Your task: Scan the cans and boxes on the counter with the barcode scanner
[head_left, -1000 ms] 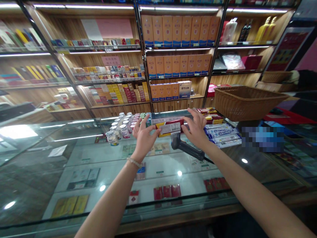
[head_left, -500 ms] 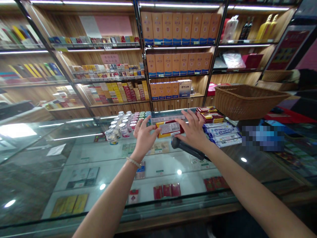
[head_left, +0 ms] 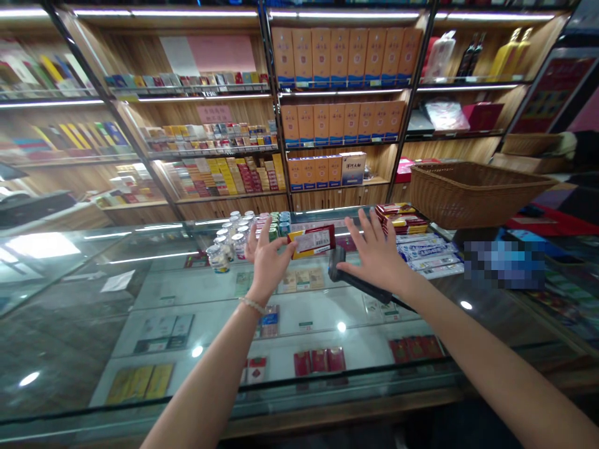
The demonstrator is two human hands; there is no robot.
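Glass worktop [head_left: 299,349] before lit shelves [head_left: 126,50], red-and-yellow packet [head_left: 311,242] held up

The shelves fill the background: 2 rows of 8 orange boxes [head_left: 340,56] at the centre, small cartons [head_left: 229,174] lower to their left, 2 yellow bottles [head_left: 505,61] high on the right. Over the worktop, the left hand [head_left: 271,259] has its thumb and index finger clamped on the packet's left end, with a pale printed panel facing the camera. The right hand [head_left: 381,262] is well apart from the packet, its fingers spread wide. Under that hand lies a black scanner [head_left: 367,288], its head just beside the packet's right end; whether the right thumb touches it, I cannot tell. White-capped jars [head_left: 222,246] crowd in just left of the left hand, and pink and green containers [head_left: 281,224] stand behind its raised fingers. Beyond the right hand sit red-and-yellow packs [head_left: 405,219], blue-and-white packs [head_left: 430,252] and a large wicker basket [head_left: 468,199].
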